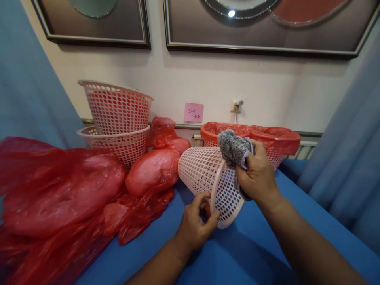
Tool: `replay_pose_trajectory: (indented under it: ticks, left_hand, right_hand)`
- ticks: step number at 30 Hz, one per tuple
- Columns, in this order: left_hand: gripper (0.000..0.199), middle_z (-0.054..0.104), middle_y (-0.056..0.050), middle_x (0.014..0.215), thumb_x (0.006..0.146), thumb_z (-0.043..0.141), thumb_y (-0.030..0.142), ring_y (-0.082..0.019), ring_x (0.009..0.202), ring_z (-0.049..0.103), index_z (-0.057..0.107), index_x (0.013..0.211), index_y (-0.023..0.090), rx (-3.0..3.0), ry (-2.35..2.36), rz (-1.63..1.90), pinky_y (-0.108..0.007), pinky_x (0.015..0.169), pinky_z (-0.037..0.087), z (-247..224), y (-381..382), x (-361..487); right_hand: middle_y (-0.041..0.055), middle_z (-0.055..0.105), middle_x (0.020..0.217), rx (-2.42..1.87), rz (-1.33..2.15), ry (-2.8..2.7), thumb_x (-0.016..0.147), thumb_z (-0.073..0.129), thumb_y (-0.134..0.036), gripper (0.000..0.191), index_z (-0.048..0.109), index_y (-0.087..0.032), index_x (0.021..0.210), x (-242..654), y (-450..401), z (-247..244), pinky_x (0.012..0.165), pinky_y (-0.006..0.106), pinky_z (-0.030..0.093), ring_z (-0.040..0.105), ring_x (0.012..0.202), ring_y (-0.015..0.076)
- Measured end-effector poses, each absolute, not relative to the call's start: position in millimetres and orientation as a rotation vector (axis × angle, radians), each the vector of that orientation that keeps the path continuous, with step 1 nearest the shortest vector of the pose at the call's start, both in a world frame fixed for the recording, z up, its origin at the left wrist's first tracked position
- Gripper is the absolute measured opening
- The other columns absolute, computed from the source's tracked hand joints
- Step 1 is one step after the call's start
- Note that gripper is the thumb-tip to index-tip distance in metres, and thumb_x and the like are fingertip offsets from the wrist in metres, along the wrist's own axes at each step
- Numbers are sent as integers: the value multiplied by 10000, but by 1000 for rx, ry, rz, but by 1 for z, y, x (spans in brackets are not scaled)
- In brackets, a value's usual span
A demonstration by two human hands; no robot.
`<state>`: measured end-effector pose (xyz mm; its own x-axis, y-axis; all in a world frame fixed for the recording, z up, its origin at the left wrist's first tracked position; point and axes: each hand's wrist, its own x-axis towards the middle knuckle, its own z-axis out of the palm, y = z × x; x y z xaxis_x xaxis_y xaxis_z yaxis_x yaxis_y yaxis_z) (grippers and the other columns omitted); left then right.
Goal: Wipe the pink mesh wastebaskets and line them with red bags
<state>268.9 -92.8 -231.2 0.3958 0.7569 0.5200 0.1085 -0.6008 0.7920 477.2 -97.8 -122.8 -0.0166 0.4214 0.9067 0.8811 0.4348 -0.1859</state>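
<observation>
A pale pink perforated basket [200,168] is tipped on its side over the blue surface [234,253], its open mouth turned toward the lower right. My left hand [197,221] grips the lower part of its rim, thumb inside and fingers outside. In my right hand [258,174] is a bunched grey cloth [233,148], which lies against the upper rim of the basket. Part of the cloth hangs down beside the basket's mouth.
Red plastic bags [68,190], some bulging, cover the left side. Two stacked baskets [118,109] stand behind them. Red-lined baskets [274,138] stand by the wall. Blue curtains [353,158] hang at both sides. A pink note [194,112] is on the wall.
</observation>
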Motion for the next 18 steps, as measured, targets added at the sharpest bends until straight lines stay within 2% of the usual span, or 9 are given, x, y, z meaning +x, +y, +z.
replay_pose_trajectory:
  ticks: [5, 7, 10, 13, 15, 18]
  left_hand:
    - [160, 591, 55, 636, 941, 641, 351, -121, 520, 559, 588, 960, 202, 2022, 1050, 1320, -227, 512, 433, -235, -94, 271]
    - [199, 572, 74, 632, 926, 662, 337, -118, 511, 558, 582, 1041, 196, 2006, 1105, 1419, -218, 500, 437, -234, -92, 270]
    - [421, 596, 83, 652, 951, 647, 320, -121, 533, 603, 534, 1327, 168, 2037, 1154, 1599, -211, 541, 495, -229, -88, 265]
    - [475, 682, 53, 689, 975, 634, 310, -117, 536, 641, 562, 1427, 182, 2231, 1195, 1663, -211, 575, 526, -223, -83, 258]
    - [424, 711, 28, 684, 994, 614, 333, -128, 512, 646, 626, 1385, 172, 2359, 1196, 1703, -221, 543, 515, -222, -79, 255]
    - [299, 739, -34, 685, 1004, 555, 346, -188, 560, 692, 750, 1138, 163, 2465, 1180, 1799, -270, 530, 516, -227, -70, 252]
  right_hand:
    - [167, 504, 1425, -1041, -357, -1968, 781, 585, -77, 546, 671, -198, 1306, 449, -126, -141, 1030, 488, 587, 594, 1275, 335]
    - [171, 479, 1457, -1031, -338, -1980, 780, 598, -96, 561, 660, -197, 1328, 444, -133, -147, 1022, 483, 593, 593, 1281, 340]
    - [184, 453, 1478, -1061, -410, -1828, 817, 606, -122, 558, 630, -185, 1371, 454, -127, -141, 1096, 539, 539, 552, 1342, 367]
    - [191, 466, 1454, -1075, -520, -1710, 879, 641, -203, 481, 634, -179, 1359, 461, -116, -128, 1142, 609, 477, 514, 1371, 397]
    - [203, 471, 1468, -1045, -541, -1799, 901, 695, -305, 471, 646, -168, 1349, 452, -114, -124, 1120, 604, 496, 523, 1345, 400]
    - [209, 508, 1496, -968, -564, -2135, 913, 707, -327, 480, 655, -152, 1357, 422, -121, -130, 979, 542, 584, 598, 1184, 361]
